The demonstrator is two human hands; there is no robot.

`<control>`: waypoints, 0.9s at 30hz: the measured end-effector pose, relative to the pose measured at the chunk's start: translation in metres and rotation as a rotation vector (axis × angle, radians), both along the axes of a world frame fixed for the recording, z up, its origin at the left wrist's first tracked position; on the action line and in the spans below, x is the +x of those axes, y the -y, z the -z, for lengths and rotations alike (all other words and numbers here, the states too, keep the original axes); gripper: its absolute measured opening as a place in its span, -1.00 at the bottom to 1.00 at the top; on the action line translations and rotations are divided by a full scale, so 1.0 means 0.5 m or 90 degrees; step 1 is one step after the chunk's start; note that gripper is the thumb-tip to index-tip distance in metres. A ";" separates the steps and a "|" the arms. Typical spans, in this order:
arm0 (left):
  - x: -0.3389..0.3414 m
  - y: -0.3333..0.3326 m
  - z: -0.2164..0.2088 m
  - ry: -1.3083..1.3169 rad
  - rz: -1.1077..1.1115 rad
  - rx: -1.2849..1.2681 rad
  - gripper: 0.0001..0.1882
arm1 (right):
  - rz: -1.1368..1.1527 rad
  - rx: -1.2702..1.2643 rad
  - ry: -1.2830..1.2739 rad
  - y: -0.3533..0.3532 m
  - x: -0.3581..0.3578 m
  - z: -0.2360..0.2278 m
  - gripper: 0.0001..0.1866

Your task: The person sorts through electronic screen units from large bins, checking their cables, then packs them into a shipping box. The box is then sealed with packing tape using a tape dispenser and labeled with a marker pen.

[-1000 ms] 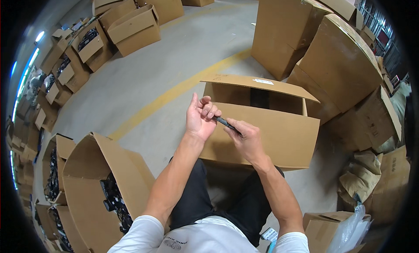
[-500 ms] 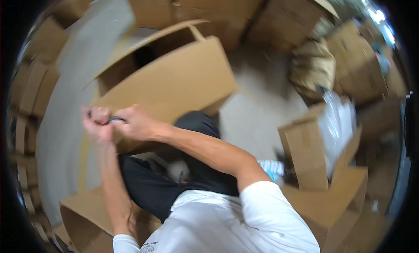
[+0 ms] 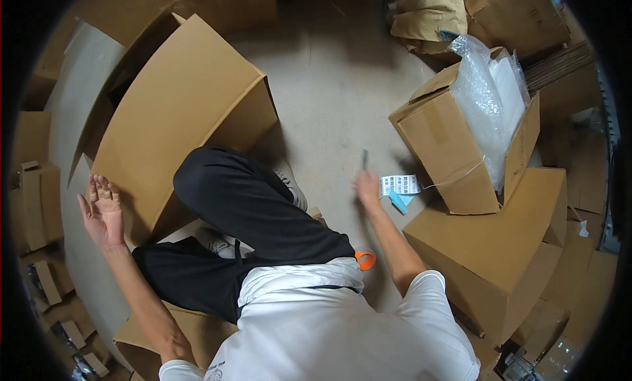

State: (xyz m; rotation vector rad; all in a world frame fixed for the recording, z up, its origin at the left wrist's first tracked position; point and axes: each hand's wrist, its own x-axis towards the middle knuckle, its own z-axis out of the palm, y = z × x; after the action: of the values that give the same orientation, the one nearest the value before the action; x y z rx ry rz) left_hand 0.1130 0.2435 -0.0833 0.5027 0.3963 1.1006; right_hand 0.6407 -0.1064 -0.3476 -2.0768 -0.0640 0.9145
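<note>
Raised with its palm turned up, my left hand (image 3: 103,216) is open and bare, fingers spread, beside the near left corner of a large open cardboard box (image 3: 178,104). My right hand (image 3: 367,187) is low over the floor, blurred, with its fingers closed. A slim dark tool (image 3: 365,159) juts from it, too smeared to name its kind. Just right of that hand are white printed labels (image 3: 401,183) and a light-blue object (image 3: 397,201). An orange ring like a tape roll (image 3: 365,260) is by my hip.
At right, an open carton (image 3: 441,144) holds bubble wrap (image 3: 477,85), beside another brown box (image 3: 487,243). A brown paper sack (image 3: 431,16) stands farther back. Cardboard boxes line the left side. My bent legs (image 3: 243,197) lie between the large box and my right arm.
My hands, together on a dark thing at the large box's near edge, have parted. The right has swung right and down to the floor; the left has opened. My view has turned right.
</note>
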 end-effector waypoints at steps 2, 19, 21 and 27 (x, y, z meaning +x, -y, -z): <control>0.005 0.016 -0.013 -0.056 -0.032 -0.016 -0.47 | -0.087 -0.142 0.096 0.106 0.019 0.060 -0.66; 0.110 0.076 -0.028 -0.179 -0.029 -0.052 -0.58 | -0.518 -0.368 0.074 0.481 -0.284 0.115 -0.59; 0.122 0.069 -0.031 -0.163 -0.035 -0.068 -0.61 | -0.484 -0.361 0.095 0.497 -0.274 0.085 -0.60; 0.113 -0.008 -0.091 -0.670 -0.266 0.107 -0.51 | -0.267 -0.300 0.182 0.473 -0.187 0.021 -0.61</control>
State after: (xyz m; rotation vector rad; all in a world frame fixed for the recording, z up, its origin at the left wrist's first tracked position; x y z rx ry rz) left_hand 0.1693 0.2476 -0.0376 1.1808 1.3793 1.2006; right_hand 0.5472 -0.3428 -0.3583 -2.6881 -0.4917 0.9314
